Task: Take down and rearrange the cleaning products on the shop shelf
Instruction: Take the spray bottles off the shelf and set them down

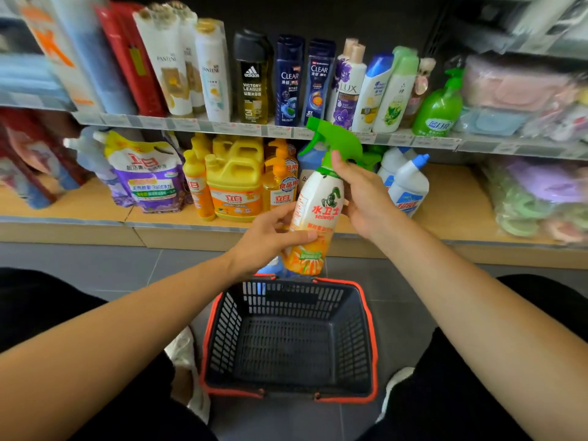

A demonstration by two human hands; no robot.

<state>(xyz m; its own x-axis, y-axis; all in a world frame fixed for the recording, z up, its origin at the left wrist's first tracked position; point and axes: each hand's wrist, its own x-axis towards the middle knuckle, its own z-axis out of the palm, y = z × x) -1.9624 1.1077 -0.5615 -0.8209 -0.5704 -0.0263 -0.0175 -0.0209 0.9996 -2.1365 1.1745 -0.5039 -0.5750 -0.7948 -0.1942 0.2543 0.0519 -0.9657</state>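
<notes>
A white and orange spray bottle [319,205] with a green trigger head hangs in front of the lower shelf, above the basket. My left hand [270,240] grips its lower body from the left. My right hand [366,198] holds its neck and upper body from the right. On the lower wooden shelf [451,198] stand yellow detergent jugs [235,183], a purple refill pouch [149,176] and white bleach bottles [407,183] with blue caps. A second green trigger head shows behind my right hand.
An empty dark basket [288,389] with an orange rim sits on the grey tiled floor between my knees. The upper shelf holds shampoo bottles [289,81] and a green pump bottle [439,106]. Packaged sponges [537,198] fill the right side.
</notes>
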